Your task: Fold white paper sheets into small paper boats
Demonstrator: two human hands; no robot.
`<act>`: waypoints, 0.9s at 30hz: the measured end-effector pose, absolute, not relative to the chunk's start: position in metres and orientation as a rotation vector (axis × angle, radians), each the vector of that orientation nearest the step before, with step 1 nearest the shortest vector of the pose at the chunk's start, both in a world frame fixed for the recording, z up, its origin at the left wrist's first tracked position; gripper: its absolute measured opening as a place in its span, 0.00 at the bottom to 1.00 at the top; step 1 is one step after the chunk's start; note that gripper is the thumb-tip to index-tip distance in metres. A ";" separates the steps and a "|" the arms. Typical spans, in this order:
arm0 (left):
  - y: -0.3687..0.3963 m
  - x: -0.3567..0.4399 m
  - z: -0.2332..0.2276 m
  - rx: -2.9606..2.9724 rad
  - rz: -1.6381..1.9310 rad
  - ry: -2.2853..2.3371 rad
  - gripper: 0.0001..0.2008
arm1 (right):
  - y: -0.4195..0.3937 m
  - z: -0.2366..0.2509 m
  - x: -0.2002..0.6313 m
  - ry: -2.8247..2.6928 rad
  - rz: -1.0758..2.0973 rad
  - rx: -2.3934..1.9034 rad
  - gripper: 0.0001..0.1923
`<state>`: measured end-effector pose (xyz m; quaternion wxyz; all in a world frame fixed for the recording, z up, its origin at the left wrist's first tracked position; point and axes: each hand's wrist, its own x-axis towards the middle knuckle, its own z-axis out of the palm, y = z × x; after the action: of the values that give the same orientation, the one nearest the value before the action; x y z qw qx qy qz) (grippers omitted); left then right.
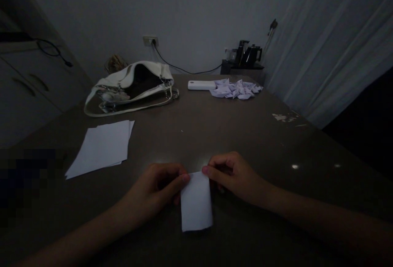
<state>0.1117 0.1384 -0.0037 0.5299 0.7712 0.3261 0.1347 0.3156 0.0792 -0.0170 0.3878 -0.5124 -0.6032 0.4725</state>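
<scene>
Paper in a small white rectangle (pixel 196 202), apparently folded, is at the near middle of a glossy, dark brown bench (pixel 239 130). The bare left hand (pixel 164 183) pinches its far left corner between thumb and fingers; the bare right hand (pixel 233 177) pinches its far right corner. In the dim light, whether it lies flat is hard to tell. At far right, a heap of pointed, folded white paper pieces (pixel 236 90) looks like finished work, beside a white oblong object (pixel 200 85). To the left, a loose stack of flat white paper sheets (pixel 106 146) seems still unworked. The rectangle appears only partly done: its outline is plain, without the heap's points.
</scene>
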 end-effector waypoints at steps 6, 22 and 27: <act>0.140 0.110 -0.006 1.874 0.337 0.750 0.17 | 0.079 -0.016 0.316 -1.575 1.159 -1.306 0.16; 0.136 0.112 -0.005 1.884 0.386 0.760 0.15 | 0.077 -0.014 0.313 -1.577 1.130 -1.282 0.12; 0.136 0.111 -0.003 1.891 0.387 0.755 0.16 | 0.077 -0.014 0.313 -1.573 1.141 -1.293 0.12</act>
<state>0.1111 0.1359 -0.0032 0.5094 0.7852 0.3134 0.1606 0.3132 0.0768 -0.0141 0.3927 -0.5095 -0.6197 0.4496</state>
